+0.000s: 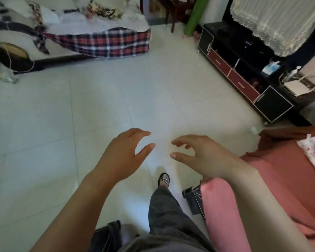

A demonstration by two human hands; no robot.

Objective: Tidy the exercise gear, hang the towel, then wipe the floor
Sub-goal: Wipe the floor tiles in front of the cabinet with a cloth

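Left hand (pixel 124 157) and right hand (pixel 204 157) both empty, fingers loosely curved, above pale glossy tiled floor (pixel 116 99). Beside the far end of the black-and-red TV cabinet (pixel 242 84): 1 green rolled mat (pixel 195 15), upright. Well left of the cabinet, plaid cloth (pixel 107 42).

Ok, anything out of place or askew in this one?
A plaid cloth sags off the far sofa, and jeans lie crumpled on the floor beside the pink couch. Left hand and right hand hold nothing.
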